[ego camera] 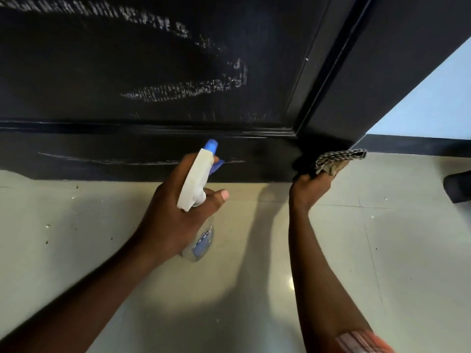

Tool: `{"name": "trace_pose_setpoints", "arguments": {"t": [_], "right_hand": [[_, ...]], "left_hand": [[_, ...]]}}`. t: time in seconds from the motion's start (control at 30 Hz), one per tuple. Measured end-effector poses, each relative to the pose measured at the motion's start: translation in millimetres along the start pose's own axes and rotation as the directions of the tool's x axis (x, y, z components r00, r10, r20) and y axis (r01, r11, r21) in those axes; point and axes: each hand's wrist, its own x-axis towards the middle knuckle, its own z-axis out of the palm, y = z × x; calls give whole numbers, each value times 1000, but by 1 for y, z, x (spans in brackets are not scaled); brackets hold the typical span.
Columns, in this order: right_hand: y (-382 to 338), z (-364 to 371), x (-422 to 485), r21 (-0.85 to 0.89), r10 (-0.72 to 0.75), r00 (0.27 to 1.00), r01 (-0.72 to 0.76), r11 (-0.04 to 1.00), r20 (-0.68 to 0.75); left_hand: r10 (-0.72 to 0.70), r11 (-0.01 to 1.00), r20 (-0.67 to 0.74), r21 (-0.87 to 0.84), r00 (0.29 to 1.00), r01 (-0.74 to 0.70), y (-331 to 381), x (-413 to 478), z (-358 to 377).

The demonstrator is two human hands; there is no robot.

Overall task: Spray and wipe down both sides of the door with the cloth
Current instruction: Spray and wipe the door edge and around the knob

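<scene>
Black door (178,72) shows pale streaks across its panel, so I judge I'm mid-wipe on this side, down at the lower corner by the open edge. My right grip (311,186) is bunched tight round the checked cloth (339,160), holding it against that corner just above the floor (76,225); my left grip (183,207) is curled round the spray bottle (195,184), nozzle toward the door. Next calls for a firm sweep along the bottom rail
</scene>
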Motion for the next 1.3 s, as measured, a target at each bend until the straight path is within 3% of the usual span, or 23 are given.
{"name": "trace_pose_setpoints", "arguments": {"t": [0.17,0.27,0.4,0.53,0.63,0.8,0.93,1.0,1.13,1.23,1.3], "right_hand": [[-26,35,-52,70,73,995,-68,995,-65],[-30,52,-102,54,93,995,-95,994,35],[-23,59,-145,-34,30,972,-23,999,234],[-12,50,-120,-59,-3,995,9,998,99],[15,34,-72,-130,-40,999,41,991,14],[40,-1,-18,-231,-73,994,90,969,82],[24,8,-44,-147,-148,982,164,975,116],[8,29,-82,-82,-264,933,292,953,245],[-25,89,-165,-4,-367,682,476,879,632],[-31,103,-175,-25,-370,610,539,842,701],[-28,92,-162,-5,-441,526,646,763,727]], "left_hand": [[-40,999,10,-6,999,40,-4,-2,-8],[-21,1000,2,16,1000,21,-8,-1,-14],[-52,998,-63,26,997,53,-8,0,-16],[18,999,-27,41,999,-17,-2,1,-15],[-11,1000,-32,9,999,11,-1,-1,-18],[-57,998,-67,-6,996,57,-11,-11,-33],[-117,993,-79,-21,990,116,-27,-16,-55],[-121,992,-27,-41,992,120,-37,-15,-67],[-125,989,-34,-81,992,122,-51,-16,-81],[-148,988,-58,-45,987,146,-56,-19,-83],[-144,990,-40,-4,989,144,-55,-22,-83]]}}
